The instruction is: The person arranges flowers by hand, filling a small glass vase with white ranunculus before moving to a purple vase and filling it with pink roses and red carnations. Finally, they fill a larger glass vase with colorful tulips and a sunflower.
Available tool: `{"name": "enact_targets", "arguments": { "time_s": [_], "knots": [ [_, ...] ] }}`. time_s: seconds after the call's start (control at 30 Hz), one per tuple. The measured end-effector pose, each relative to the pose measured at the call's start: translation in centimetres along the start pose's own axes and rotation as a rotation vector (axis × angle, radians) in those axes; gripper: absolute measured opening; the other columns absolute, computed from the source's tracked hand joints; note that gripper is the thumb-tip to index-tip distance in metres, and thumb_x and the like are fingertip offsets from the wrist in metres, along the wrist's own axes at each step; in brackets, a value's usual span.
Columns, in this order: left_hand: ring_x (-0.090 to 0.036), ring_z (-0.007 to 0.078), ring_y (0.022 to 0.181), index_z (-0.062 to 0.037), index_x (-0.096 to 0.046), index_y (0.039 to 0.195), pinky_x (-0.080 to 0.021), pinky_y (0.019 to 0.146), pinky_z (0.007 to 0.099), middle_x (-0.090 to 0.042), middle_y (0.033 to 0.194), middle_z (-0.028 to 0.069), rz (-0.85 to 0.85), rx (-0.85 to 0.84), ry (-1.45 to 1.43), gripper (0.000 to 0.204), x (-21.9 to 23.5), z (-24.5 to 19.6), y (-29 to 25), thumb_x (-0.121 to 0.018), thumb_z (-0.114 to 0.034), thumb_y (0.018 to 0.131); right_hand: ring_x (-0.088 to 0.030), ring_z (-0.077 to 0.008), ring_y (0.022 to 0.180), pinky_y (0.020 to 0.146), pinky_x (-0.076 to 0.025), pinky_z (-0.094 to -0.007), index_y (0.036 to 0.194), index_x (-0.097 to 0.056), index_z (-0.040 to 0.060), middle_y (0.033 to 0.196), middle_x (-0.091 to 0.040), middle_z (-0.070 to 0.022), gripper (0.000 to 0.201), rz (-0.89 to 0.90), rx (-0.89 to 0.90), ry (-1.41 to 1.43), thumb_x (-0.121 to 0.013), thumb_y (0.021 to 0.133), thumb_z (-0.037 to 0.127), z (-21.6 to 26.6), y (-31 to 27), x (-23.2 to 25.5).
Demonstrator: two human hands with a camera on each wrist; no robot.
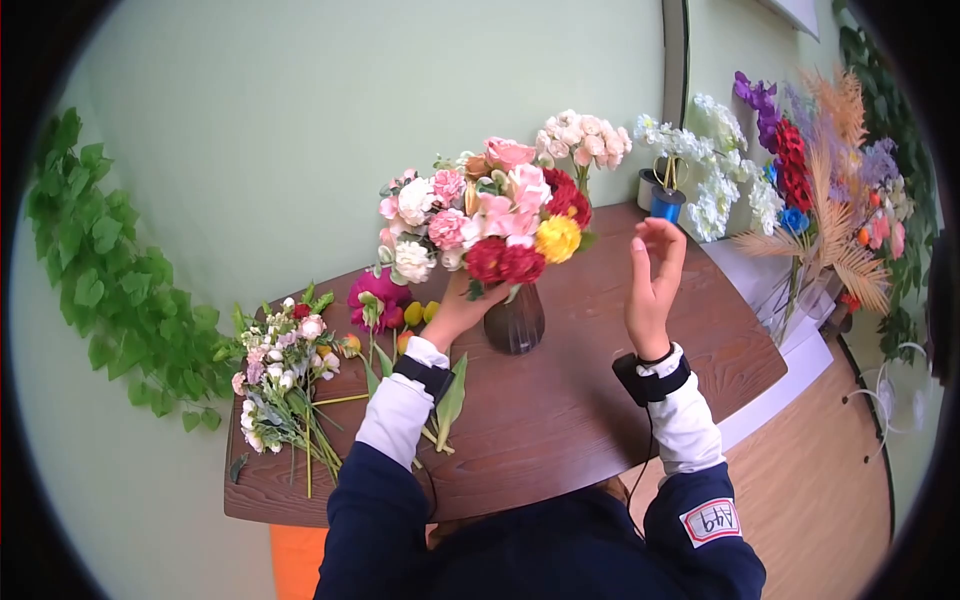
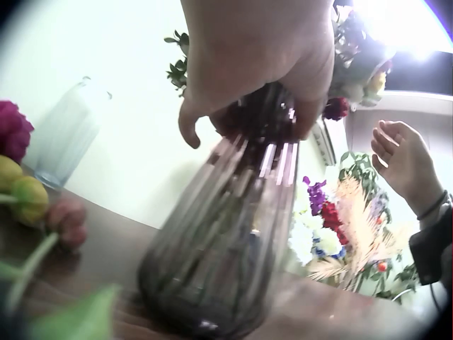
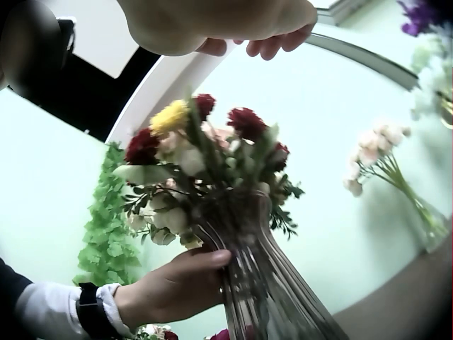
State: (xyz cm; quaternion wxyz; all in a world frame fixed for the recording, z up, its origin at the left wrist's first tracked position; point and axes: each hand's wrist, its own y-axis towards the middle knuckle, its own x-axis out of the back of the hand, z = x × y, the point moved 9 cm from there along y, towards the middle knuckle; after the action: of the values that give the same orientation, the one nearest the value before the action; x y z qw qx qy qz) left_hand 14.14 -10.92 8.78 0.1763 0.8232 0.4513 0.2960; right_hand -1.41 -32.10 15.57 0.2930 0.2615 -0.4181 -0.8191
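My left hand (image 1: 463, 313) grips the neck of a dark ribbed glass vase (image 2: 219, 248), thumb and fingers curled round it just below the rim. The vase stands at the middle of the brown table. A full bouquet (image 1: 500, 215) of pink, white, red and yellow flowers fills it and hides its mouth in the head view. To the right of the bouquet my right hand (image 1: 657, 285) is raised over the table with its fingers loosely bent, holding nothing. In the right wrist view, flower stems (image 3: 237, 205) show through the glass.
Loose flowers (image 1: 285, 370) and a magenta bloom (image 1: 378, 297) lie on the left of the table (image 1: 580, 420). Pale pink roses (image 1: 583, 140) and a blue pot (image 1: 666, 203) stand at the back. Tall dried arrangements (image 1: 815, 200) stand at the right; ivy (image 1: 110, 270) hangs on the left wall.
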Motion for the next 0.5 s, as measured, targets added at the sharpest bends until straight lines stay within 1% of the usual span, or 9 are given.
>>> {"name": "enact_targets", "arguments": {
  "time_s": [0.03, 0.07, 0.1, 0.17, 0.2, 0.27, 0.37, 0.4, 0.5],
  "knots": [
    [-0.055, 0.0149, 0.104, -0.0047, -0.052, 0.119, -0.042, 0.091, 0.032, -0.058, 0.115, 0.0057, 0.051, 0.119, -0.052, 0.049, 0.5, 1.4, 0.1, -0.071, -0.022, 0.078, -0.053, -0.0186, 0.092, 0.079, -0.042, -0.0291, 0.111, -0.05, 0.0025, 0.097, -0.054, -0.0084, 0.035, -0.005, -0.182, 0.105, -0.06, 0.077, 0.004, -3.0, -0.4, 0.1],
    [-0.055, 0.0141, 0.105, -0.0056, -0.051, 0.121, -0.043, 0.09, 0.0319, -0.057, 0.117, 0.0051, 0.103, 0.237, -0.105, 0.051, 0.7, 2.7, 0.1, -0.072, -0.022, 0.077, -0.053, -0.0186, 0.092, 0.079, -0.042, -0.0291, 0.111, -0.05, 0.0025, 0.097, -0.054, -0.0084, 0.035, -0.002, -0.175, 0.11, -0.06, 0.077, 0.004, -4.2, -0.8, 0.3],
    [-0.055, 0.0141, 0.105, -0.0056, -0.051, 0.121, -0.043, 0.09, 0.0319, -0.057, 0.117, 0.0051, 0.096, 0.231, -0.105, 0.051, 1.3, 2.3, 0.3, -0.072, -0.022, 0.077, -0.052, -0.018, 0.095, 0.083, -0.041, -0.0305, 0.115, -0.047, 0.0042, 0.103, -0.055, -0.0081, 0.04, 0.215, -0.284, 0.018, -0.06, 0.077, 0.005, -6.3, -1.6, -1.3],
    [-0.053, 0.0142, 0.108, -0.006, -0.05, 0.123, -0.042, 0.091, 0.0314, -0.056, 0.119, 0.0046, 0.112, 0.496, -0.013, 0.059, 1.8, 3.0, -0.6, -0.076, -0.024, 0.073, -0.051, -0.0183, 0.104, 0.09, -0.038, -0.0328, 0.123, -0.043, 0.0074, 0.113, -0.053, -0.0085, 0.051, 0.589, -0.391, -0.083, -0.061, 0.075, 0.007, -8.6, -4.0, -4.4],
    [-0.053, 0.0142, 0.108, -0.006, -0.05, 0.123, -0.042, 0.091, 0.0314, -0.056, 0.119, 0.0046, 0.105, 0.493, -0.014, 0.059, 1.3, 2.7, -0.7, -0.076, -0.024, 0.073, -0.049, -0.0191, 0.11, 0.093, -0.037, -0.0337, 0.127, -0.041, 0.0088, 0.119, -0.051, -0.0093, 0.056, 0.747, -0.391, -0.088, -0.061, 0.074, 0.008, -8.9, -5.3, -6.1],
    [-0.048, 0.0127, 0.112, -0.0057, -0.048, 0.126, -0.038, 0.096, 0.0291, -0.052, 0.123, 0.004, 0.035, 0.364, -0.322, 0.058, -0.9, 1.3, -0.2, -0.073, -0.024, 0.077, -0.045, -0.0271, 0.118, 0.101, -0.035, -0.0367, 0.133, -0.032, -0.0001, 0.125, -0.046, -0.0178, 0.076, 0.864, -0.386, 0.08, -0.067, 0.067, 0.009, -8.8, -6.8, -9.5],
    [-0.051, 0.0134, 0.107, -0.0056, -0.051, 0.121, -0.041, 0.092, 0.029, -0.055, 0.117, 0.0027, -0.122, 0.443, -0.388, 0.052, -1.5, 2.6, -0.2, -0.073, -0.023, 0.077, -0.041, -0.0284, 0.122, 0.102, -0.033, -0.035, 0.137, -0.024, -0.0017, 0.131, -0.041, -0.0194, 0.086, 0.918, -0.333, 0.129, -0.07, 0.065, 0.01, -10.7, -8.6, -13.6],
    [-0.052, 0.0134, 0.105, -0.0054, -0.052, 0.12, -0.042, 0.091, 0.0288, -0.056, 0.115, 0.0025, -0.184, 0.472, -0.408, 0.051, -1.4, 3.7, -0.3, -0.074, -0.022, 0.077, -0.041, -0.0284, 0.122, 0.102, -0.033, -0.035, 0.137, -0.024, -0.0017, 0.131, -0.041, -0.0194, 0.086, 0.923, -0.324, 0.129, -0.07, 0.065, 0.01, -11.0, -8.9, -14.6],
    [-0.054, 0.0136, 0.102, -0.0035, -0.052, 0.119, -0.043, 0.089, 0.0297, -0.058, 0.111, 0.0042, -0.22, 0.392, -0.308, 0.05, 0.5, 4.1, -0.6, -0.073, -0.018, 0.076, -0.047, -0.0248, 0.115, 0.097, -0.038, -0.033, 0.127, -0.035, -0.0024, 0.122, -0.048, -0.0155, 0.075, 0.931, -0.531, 0.468, -0.074, 0.065, 0.013, -10.2, -10.1, -16.6]
  ]
}}
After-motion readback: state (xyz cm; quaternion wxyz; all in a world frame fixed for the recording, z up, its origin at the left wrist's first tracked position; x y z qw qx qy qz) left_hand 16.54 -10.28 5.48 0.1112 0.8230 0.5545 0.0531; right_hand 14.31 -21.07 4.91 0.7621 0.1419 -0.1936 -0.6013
